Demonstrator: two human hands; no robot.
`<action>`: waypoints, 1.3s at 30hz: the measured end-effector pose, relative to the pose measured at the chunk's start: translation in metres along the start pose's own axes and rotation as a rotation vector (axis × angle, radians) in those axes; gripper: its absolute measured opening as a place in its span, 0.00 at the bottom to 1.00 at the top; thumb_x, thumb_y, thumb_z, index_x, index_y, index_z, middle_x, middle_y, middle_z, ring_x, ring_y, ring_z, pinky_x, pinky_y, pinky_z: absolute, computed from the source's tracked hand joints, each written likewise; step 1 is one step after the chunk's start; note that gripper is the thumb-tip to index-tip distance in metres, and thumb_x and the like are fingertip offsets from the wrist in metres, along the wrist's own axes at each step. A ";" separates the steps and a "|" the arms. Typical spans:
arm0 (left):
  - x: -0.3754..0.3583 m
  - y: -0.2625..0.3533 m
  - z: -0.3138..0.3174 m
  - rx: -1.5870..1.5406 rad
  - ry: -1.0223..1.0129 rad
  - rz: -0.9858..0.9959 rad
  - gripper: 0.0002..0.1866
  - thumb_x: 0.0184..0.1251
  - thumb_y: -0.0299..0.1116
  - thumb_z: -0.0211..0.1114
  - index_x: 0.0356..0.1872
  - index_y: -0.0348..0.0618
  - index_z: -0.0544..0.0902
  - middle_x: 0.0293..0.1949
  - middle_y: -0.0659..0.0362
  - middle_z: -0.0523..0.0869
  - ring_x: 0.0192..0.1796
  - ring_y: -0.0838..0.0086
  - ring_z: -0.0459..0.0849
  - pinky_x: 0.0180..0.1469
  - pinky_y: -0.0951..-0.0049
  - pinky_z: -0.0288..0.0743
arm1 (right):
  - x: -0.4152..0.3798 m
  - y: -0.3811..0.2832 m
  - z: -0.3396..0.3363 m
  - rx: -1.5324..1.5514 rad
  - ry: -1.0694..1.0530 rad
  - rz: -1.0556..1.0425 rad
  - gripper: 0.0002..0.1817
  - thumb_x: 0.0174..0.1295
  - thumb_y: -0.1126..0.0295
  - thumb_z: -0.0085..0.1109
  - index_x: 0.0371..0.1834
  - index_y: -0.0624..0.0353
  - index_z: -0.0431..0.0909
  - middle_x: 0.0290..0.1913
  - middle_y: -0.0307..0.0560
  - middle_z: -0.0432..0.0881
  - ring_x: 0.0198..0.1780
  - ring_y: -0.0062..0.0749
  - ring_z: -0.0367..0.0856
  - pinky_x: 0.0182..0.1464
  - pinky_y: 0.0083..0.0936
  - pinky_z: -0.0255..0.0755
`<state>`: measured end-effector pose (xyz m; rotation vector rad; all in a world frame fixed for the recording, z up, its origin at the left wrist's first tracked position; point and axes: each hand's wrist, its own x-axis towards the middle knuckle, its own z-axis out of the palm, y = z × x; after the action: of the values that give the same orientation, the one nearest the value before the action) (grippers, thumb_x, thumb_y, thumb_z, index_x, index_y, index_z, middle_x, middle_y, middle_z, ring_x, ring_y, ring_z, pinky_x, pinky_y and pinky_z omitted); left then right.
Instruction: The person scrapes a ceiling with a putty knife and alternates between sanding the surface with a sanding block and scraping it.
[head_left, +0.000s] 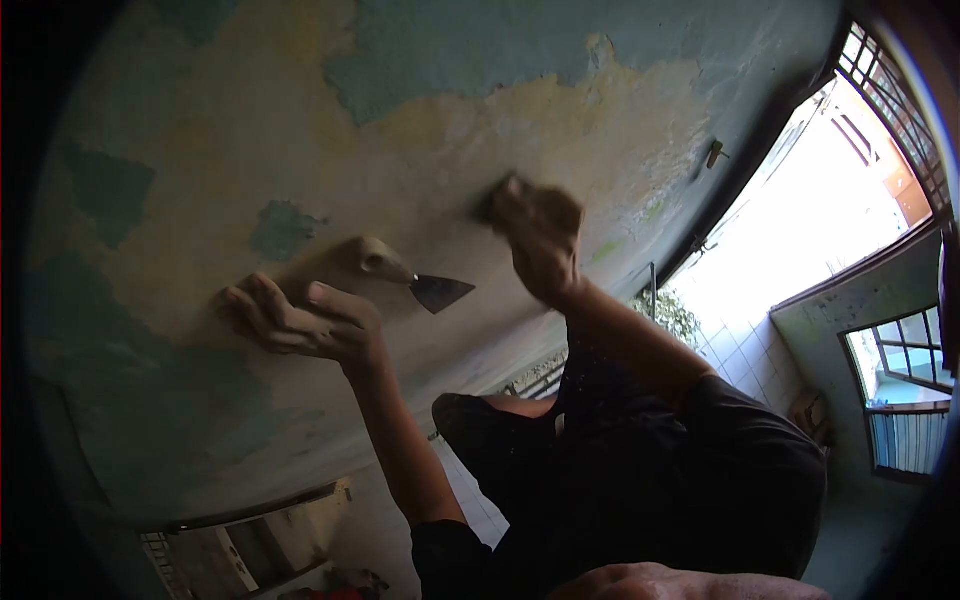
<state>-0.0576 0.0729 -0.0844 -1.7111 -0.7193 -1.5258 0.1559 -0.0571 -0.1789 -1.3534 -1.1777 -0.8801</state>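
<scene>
My left hand is raised to the peeling wall, fingers loosely curled and apart, thumb standing free. Just beyond its thumb is a putty knife with a pale handle and a dark triangular blade, which points right. A gap shows between the thumb and the handle. Farther right, my right hand is closed and pressed to a bare, pale patch of wall, smeared by motion. A dark edge shows at its fingertips; I cannot tell what it holds.
A small brown fitting sticks out of the wall near a bright doorway. At the right is a window with open panes. Pale floor tiles and a plant show past my right arm. A wooden frame stands lower left.
</scene>
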 end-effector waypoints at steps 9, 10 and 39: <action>0.001 0.004 0.002 -0.003 0.010 -0.004 0.27 0.85 0.45 0.41 0.72 0.34 0.69 0.73 0.38 0.66 0.78 0.39 0.62 0.76 0.36 0.58 | -0.018 -0.005 0.001 -0.037 0.001 0.016 0.25 0.48 0.68 0.79 0.53 0.55 0.89 0.65 0.39 0.85 0.57 0.39 0.76 0.60 0.35 0.64; -0.001 0.005 0.003 -0.007 -0.002 -0.002 0.27 0.85 0.45 0.41 0.72 0.34 0.69 0.73 0.38 0.66 0.78 0.39 0.62 0.76 0.36 0.58 | -0.011 -0.008 0.001 -0.040 -0.007 0.026 0.25 0.48 0.68 0.79 0.53 0.55 0.89 0.65 0.39 0.85 0.57 0.39 0.76 0.60 0.35 0.64; -0.004 0.010 0.001 -0.029 -0.035 -0.079 0.28 0.86 0.46 0.39 0.71 0.34 0.69 0.74 0.38 0.65 0.79 0.39 0.61 0.77 0.35 0.56 | 0.007 -0.031 0.005 -0.055 -0.028 -0.069 0.23 0.46 0.68 0.79 0.50 0.54 0.91 0.63 0.37 0.86 0.64 0.33 0.78 0.54 0.29 0.60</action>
<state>-0.0498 0.0680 -0.0894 -1.7537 -0.7948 -1.5705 0.1272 -0.0536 -0.1652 -1.3796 -1.2361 -0.9515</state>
